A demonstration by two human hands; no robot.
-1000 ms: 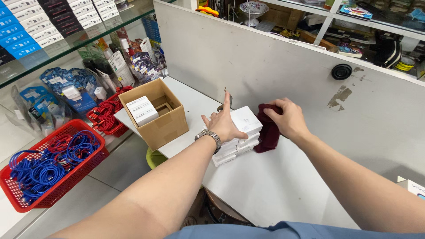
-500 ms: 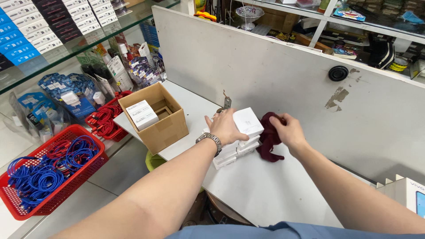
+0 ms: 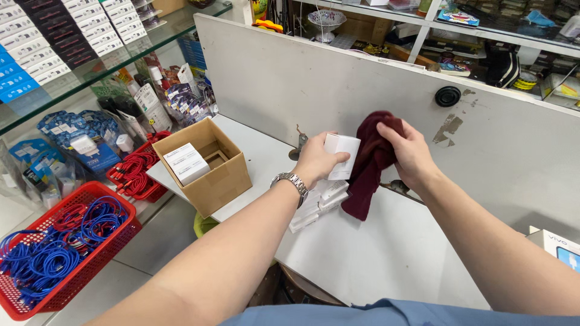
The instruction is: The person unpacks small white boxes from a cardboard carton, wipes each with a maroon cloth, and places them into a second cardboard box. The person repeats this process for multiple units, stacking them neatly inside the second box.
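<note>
My left hand [image 3: 317,163], with a metal watch on its wrist, holds a small white box [image 3: 342,156] lifted above a stack of similar white boxes [image 3: 320,202] on the white table [image 3: 374,253]. My right hand [image 3: 411,151] grips a dark red cloth [image 3: 370,166] right beside the lifted box; the cloth hangs down toward the table.
An open cardboard box [image 3: 211,166] with white boxes inside sits at the table's left corner. Red baskets of blue cables [image 3: 48,253] and red cables [image 3: 136,172] stand on the floor at left. A grey partition wall [image 3: 338,78] backs the table. Another white box [image 3: 559,247] lies at far right.
My left hand has lifted one white box off the stack. My right hand has raised the dark red cloth off the table up next to it.
</note>
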